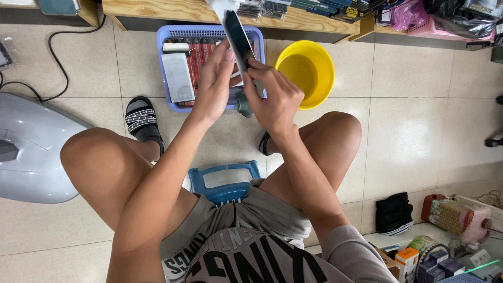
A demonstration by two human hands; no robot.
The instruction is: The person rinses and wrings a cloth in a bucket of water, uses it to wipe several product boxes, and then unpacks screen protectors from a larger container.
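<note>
The left hand [214,84] and the right hand [275,97] both pinch a dark flat smartphone [238,39], held tilted above a blue plastic basket [166,63] of packaged items. A yellow basin [309,71] sits just right of the basket on the tiled floor [408,131].
</note>
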